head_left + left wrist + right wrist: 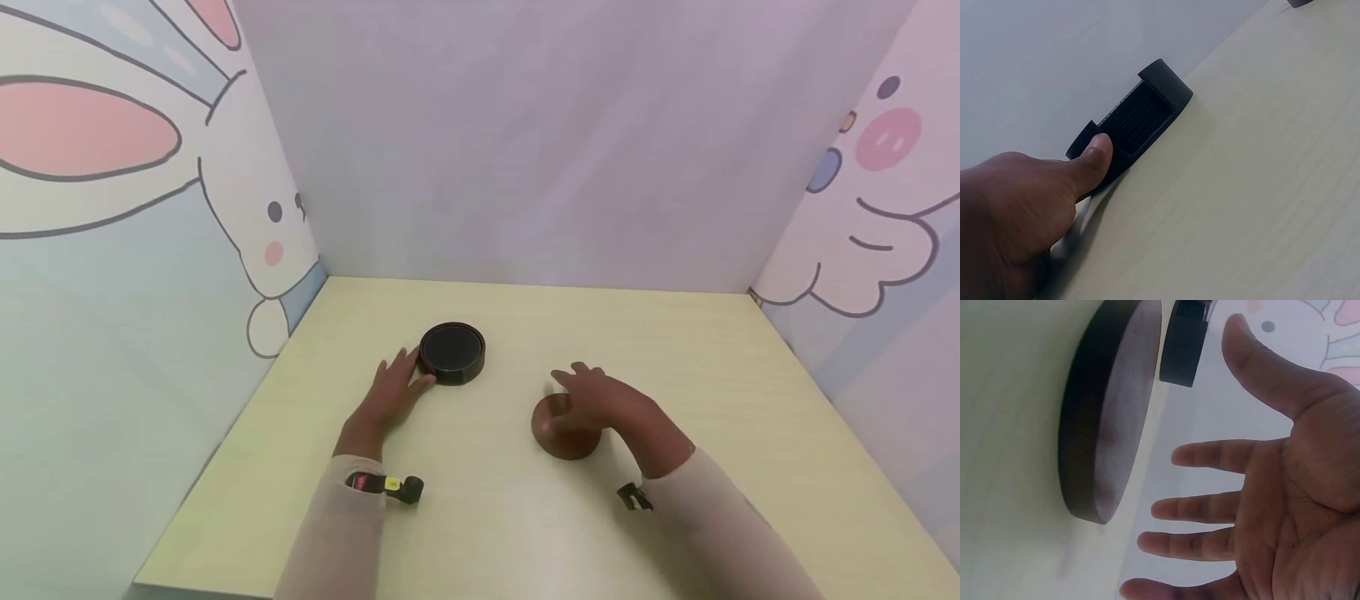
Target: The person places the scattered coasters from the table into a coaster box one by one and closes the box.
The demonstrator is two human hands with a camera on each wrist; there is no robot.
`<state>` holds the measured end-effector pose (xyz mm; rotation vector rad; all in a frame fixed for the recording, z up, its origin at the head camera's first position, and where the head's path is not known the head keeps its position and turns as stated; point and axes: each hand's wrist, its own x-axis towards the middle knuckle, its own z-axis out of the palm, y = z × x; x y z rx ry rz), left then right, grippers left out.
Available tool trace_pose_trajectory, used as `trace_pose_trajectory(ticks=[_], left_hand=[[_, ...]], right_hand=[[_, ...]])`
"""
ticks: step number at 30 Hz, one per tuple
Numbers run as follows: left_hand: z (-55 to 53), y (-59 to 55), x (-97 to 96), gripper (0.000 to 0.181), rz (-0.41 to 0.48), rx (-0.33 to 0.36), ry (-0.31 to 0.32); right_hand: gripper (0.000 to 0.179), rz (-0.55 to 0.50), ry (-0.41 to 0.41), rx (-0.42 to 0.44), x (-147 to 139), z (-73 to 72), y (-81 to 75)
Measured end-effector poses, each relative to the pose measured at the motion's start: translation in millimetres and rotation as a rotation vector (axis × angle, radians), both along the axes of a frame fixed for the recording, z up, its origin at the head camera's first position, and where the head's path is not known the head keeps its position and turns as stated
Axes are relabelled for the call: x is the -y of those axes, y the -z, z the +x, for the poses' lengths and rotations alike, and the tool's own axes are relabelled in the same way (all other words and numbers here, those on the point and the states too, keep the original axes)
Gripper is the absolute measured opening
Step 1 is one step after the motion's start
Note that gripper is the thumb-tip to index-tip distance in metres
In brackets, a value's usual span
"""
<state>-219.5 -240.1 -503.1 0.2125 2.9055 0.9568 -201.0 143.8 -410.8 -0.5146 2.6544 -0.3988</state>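
Observation:
On the left half of the table lies a low, round black case [452, 348] with a raised rim and a ridged recess [1138, 119] in its side. My left hand [392, 392] is at its near left edge, fingers extended and the thumb against its side by the recess. The left wrist view hides the other fingers. Right of centre, a thick, round brown disc [567, 446] with a smooth flat top lies on the table. Over it hovers my right hand [596, 398]. In the right wrist view its fingers are spread and straight, the palm bare, apart from the disc [1085, 444].
The pale wooden table [480, 525] ends at a plain light wall [510, 150] behind. Side walls with cartoon animals, a rabbit [255, 192] on the left, close it in. Each wrist wears a strap with a small camera [408, 490].

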Motion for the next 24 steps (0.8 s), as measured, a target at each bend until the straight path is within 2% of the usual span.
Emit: trace_pose_trajectory(ticks=[6,12,20,24], left_hand=[[1.4,-2.1,-1.2,0.079,0.012,0.021,-0.009],[1.8,-5.3,-1.3,0.079,0.018,0.027,-0.011],[-2.1,-0.2,1.0,0.080,-0.011,0.028,-0.018],[-2.3,1.7,1.6,0.080,0.008,0.034,-0.021]], right_hand=[[0.105,-0.020,-0.020,0.000,-6.5,14.0,2.2],[0.107,-0.054,-0.044,-0.019,-12.2,22.4,4.0],[0.117,-0.072,-0.040,-0.048,-12.2,29.1,12.3],[0.120,-0.089,-0.044,-0.054,-9.8,31.8,16.7]])
